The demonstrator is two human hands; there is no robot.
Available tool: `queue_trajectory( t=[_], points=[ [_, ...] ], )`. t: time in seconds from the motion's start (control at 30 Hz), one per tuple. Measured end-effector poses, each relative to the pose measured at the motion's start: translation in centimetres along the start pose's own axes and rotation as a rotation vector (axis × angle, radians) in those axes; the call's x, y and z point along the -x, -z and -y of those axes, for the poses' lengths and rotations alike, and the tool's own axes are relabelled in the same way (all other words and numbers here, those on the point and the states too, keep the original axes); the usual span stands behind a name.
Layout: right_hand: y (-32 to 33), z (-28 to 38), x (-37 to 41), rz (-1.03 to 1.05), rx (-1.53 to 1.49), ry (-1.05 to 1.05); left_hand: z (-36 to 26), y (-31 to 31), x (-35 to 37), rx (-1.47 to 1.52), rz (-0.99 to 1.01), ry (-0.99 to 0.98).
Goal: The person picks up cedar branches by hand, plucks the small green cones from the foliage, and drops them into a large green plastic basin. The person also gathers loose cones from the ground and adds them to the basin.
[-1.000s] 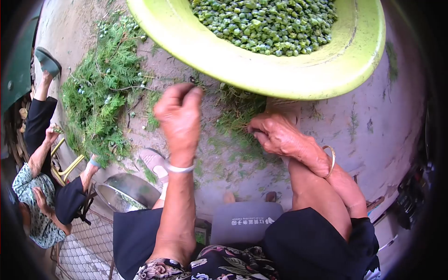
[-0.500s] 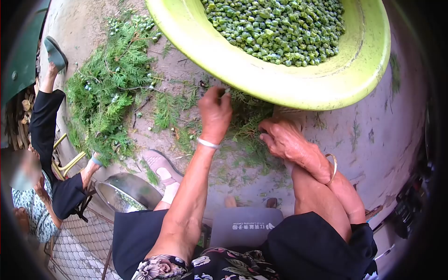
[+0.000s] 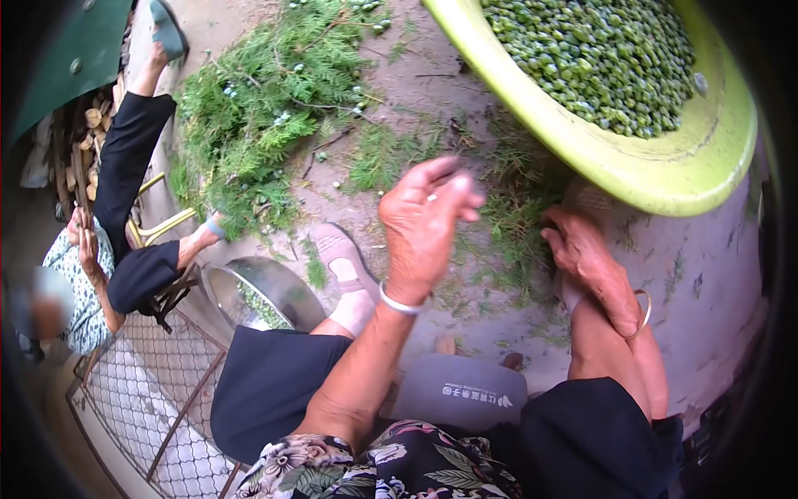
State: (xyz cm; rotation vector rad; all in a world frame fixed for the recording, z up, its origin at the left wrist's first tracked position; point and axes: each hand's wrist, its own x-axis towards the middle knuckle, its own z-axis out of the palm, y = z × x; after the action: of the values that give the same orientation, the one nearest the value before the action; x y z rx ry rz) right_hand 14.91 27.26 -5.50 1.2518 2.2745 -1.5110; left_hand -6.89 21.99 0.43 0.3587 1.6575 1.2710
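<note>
My left hand (image 3: 424, 229), with a white bracelet at its wrist, is raised over the ground. Its fingers are stretched apart and partly blurred, and I see nothing held between them. My right hand (image 3: 586, 254), wearing a gold-coloured bangle, rests low by my lower leg. Its fingers are curled at the edge of a green cypress sprig (image 3: 515, 220), though the grip is partly hidden. Beyond the hands, a yellow-green basin (image 3: 640, 179) contains a heap of small green cones (image 3: 598, 66). A small greyish blurred thing (image 3: 701, 83) shows at the heap's right edge.
Cypress branches (image 3: 258, 108) with pale cones lie piled at the upper left. A metal bowl (image 3: 303, 291) holding some green cones stands beside my shoe (image 3: 345, 254). Another person (image 3: 83, 258) sits at the left, near stacked firewood (image 3: 87, 141) and a wire-mesh panel (image 3: 158, 391).
My left hand has lifted from beside the sprigs, and its fingers have opened; the small cone at its fingertips is gone. The view has shifted left. My right hand stays by my leg.
</note>
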Motion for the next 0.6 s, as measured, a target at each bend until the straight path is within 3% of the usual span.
queue_trajectory(
  t=[0.2, 0.33, 0.4, 0.47, 0.53, 0.6],
  points=[
    [-0.1, 0.0, 0.1, -0.040, -0.004, -0.001, 7.9, 15.5, -3.5, -0.408, -0.491, 0.000],
    [-0.2, 0.0, -0.3, -0.035, 0.001, -0.011, 8.0, 18.5, -6.7, -0.495, -0.526, 0.019],
    [-0.3, 0.2, -0.4, -0.033, 0.015, -0.013, 8.6, 19.7, -7.3, -0.537, -0.376, 0.087],
    [0.0, 0.7, -0.5, -0.030, 0.017, -0.025, 8.5, 20.4, -8.0, -0.499, -0.394, 0.120],
    [-0.1, 0.6, -0.5, -0.028, 0.021, -0.025, 7.6, 20.2, -9.0, -0.254, -0.488, -0.082],
    [0.0, 0.7, -0.5, -0.025, 0.030, -0.023, 7.1, 19.7, -10.2, -0.241, -0.533, -0.128]
  ],
)
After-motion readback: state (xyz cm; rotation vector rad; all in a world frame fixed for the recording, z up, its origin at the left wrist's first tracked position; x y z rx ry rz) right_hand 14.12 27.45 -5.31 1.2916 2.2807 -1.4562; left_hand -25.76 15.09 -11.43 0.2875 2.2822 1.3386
